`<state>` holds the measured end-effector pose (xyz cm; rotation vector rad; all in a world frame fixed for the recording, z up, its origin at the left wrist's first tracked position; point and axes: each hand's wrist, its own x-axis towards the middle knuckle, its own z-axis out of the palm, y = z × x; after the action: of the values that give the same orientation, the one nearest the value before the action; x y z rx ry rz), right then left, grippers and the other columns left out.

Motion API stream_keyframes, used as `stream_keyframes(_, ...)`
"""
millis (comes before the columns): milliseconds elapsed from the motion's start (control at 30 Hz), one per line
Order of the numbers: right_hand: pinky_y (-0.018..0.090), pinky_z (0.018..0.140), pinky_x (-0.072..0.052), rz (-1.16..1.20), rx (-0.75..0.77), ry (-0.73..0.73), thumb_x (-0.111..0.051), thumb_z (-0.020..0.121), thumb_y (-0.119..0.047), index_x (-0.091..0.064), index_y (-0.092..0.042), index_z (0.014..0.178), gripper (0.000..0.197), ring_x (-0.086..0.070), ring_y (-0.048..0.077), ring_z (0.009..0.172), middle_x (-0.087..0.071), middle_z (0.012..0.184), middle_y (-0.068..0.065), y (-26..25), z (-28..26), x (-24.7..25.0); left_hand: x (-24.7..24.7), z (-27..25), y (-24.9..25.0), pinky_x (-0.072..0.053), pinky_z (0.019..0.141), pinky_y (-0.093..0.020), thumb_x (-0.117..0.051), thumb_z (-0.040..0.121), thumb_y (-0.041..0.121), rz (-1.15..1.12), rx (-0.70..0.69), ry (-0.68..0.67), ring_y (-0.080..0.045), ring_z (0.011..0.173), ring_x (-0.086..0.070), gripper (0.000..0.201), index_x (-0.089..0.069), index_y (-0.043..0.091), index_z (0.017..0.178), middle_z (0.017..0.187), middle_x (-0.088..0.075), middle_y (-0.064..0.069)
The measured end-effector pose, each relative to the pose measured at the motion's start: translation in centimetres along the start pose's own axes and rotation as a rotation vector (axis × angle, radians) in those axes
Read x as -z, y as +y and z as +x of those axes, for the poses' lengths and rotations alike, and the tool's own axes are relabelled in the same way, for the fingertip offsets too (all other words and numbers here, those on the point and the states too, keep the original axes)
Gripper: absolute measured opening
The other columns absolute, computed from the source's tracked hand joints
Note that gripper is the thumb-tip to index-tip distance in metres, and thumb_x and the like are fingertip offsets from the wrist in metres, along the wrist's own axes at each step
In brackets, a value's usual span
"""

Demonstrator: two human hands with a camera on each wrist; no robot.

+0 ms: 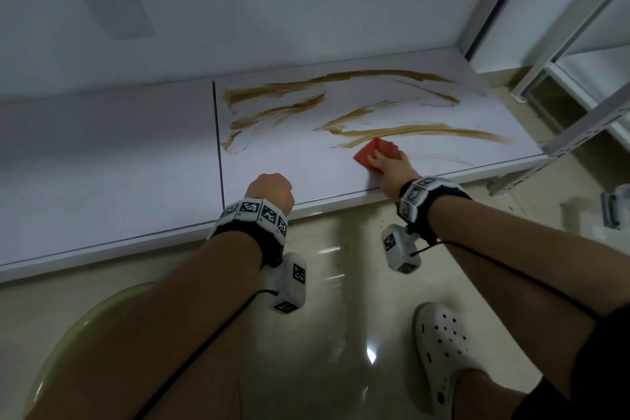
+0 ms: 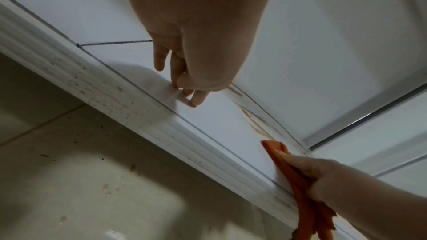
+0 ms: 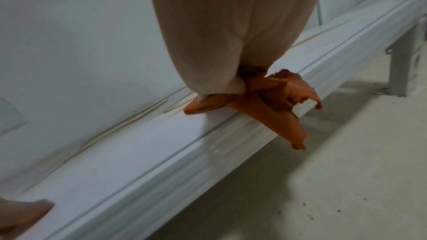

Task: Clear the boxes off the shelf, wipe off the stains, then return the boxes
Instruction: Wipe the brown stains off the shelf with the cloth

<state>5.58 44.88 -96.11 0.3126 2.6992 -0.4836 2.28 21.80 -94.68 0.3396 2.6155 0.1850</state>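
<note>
Shelf (image 1: 306,177) streaked with brown stains (image 1: 419,130), no boxes in view, cloth at work near its front edge.

Soft and light, the red cloth (image 1: 375,151) bunches easily, so it is best held gathered under palm and fingers; the right hand (image 1: 392,165) clasps it so, arm reaching toward 1 o'clock, pressing it on the shelf just below the nearest streak. At 11 o'clock, the left hand (image 1: 272,189) holds nothing, its curled fingers (image 2: 196,100) propped on the shelf.
</note>
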Motion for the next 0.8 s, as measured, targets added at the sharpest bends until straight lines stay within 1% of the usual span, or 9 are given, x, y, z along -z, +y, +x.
stream_keyframes(133,0.045,0.119,-0.016,-0.001,0.004,0.011,-0.038,0.092,-0.006,-0.035,-0.031,0.144,0.058,-0.014,0.031,0.145,-0.017,0.157,0.007,-0.5,-1.9,-0.9,-0.3,0.2,0.1,-0.043,0.072,-0.025,-0.044,0.084,0.001,-0.088,0.048,0.008,-0.024,0.095,-0.060,0.026,-0.068,0.009,0.087,0.110,-0.067,-0.009)
stream_keyframes(200,0.044,0.121,-0.011,0.042,0.067,-0.007,-0.041,0.092,-0.006,-0.038,-0.034,0.142,0.057,-0.010,0.029,0.146,-0.013,0.158,0.003,-2.7,-2.5,-1.6,-0.3,0.4,0.2,-0.044,0.069,-0.026,-0.046,0.082,0.000,-0.102,0.062,0.028,-0.024,0.084,-0.059,0.022,-0.061,0.009,0.070,0.104,-0.068,-0.011)
stream_keyframes(267,0.040,0.122,-0.004,0.073,0.143,-0.040,-0.044,0.094,-0.004,-0.038,-0.033,0.142,0.057,-0.005,0.027,0.147,-0.011,0.158,-0.003,-5.1,-2.5,-2.4,-0.4,0.4,0.2,-0.044,0.068,-0.026,-0.047,0.081,0.000,-0.098,0.063,0.055,-0.023,0.079,-0.056,0.022,-0.056,0.010,0.063,0.101,-0.069,-0.012)
stream_keyframes(367,0.039,0.121,-0.002,-0.077,0.276,-0.122,-0.044,0.091,0.002,-0.027,-0.032,0.147,0.068,0.005,0.026,0.147,-0.011,0.158,-0.012,-7.4,-1.7,-2.8,-0.7,0.3,0.1,-0.044,0.072,-0.026,-0.046,0.085,0.005,-0.073,0.054,0.060,-0.025,0.093,-0.061,0.024,-0.069,0.009,0.089,0.105,-0.068,-0.009)
stream_keyframes(433,0.039,0.121,-0.005,-0.105,0.296,-0.125,-0.044,0.091,0.003,-0.026,-0.034,0.147,0.069,0.004,0.024,0.147,-0.011,0.158,-0.013,-7.0,-1.0,-2.4,-0.8,0.3,0.1,-0.043,0.072,-0.026,-0.046,0.085,0.005,-0.080,0.054,0.049,-0.026,0.097,-0.062,0.026,-0.070,0.009,0.095,0.107,-0.067,-0.009)
stream_keyframes(533,0.037,0.119,-0.007,-0.112,0.231,-0.065,-0.047,0.093,-0.001,-0.026,-0.035,0.147,0.067,-0.004,0.025,0.147,-0.010,0.158,-0.009,-4.4,0.1,-1.5,-0.4,0.3,0.1,-0.043,0.071,-0.024,-0.045,0.085,0.004,-0.092,0.069,0.031,-0.024,0.095,-0.060,0.027,-0.070,0.012,0.093,0.108,-0.067,-0.007)
stream_keyframes(600,0.037,0.120,-0.009,-0.132,0.151,-0.032,-0.048,0.092,-0.005,-0.023,-0.035,0.148,0.068,-0.006,0.028,0.146,-0.009,0.159,-0.009,-2.0,0.6,-0.8,-0.2,0.2,0.3,-0.042,0.071,-0.024,-0.045,0.084,0.003,-0.099,0.083,0.016,-0.023,0.088,-0.057,0.024,-0.067,0.015,0.083,0.108,-0.066,-0.007)
stream_keyframes(733,0.044,0.119,-0.015,-0.073,-0.126,0.014,-0.040,0.093,-0.006,-0.015,-0.031,0.150,0.067,-0.003,0.033,0.145,-0.008,0.158,-0.012,2.2,-0.3,0.2,0.1,0.2,0.6,-0.045,0.072,-0.026,-0.047,0.084,0.003,-0.136,0.124,0.024,-0.025,0.087,-0.059,0.021,-0.062,0.014,0.074,0.105,-0.067,-0.008)
stream_keyframes(800,0.045,0.117,-0.022,-0.106,-0.178,0.054,-0.042,0.093,-0.010,-0.018,-0.029,0.149,0.064,-0.008,0.035,0.142,-0.012,0.158,-0.011,2.3,-1.1,-0.1,0.0,0.1,0.6,-0.045,0.071,-0.026,-0.047,0.085,0.003,-0.156,0.143,0.037,-0.024,0.084,-0.057,0.021,-0.062,0.013,0.075,0.106,-0.068,-0.009)
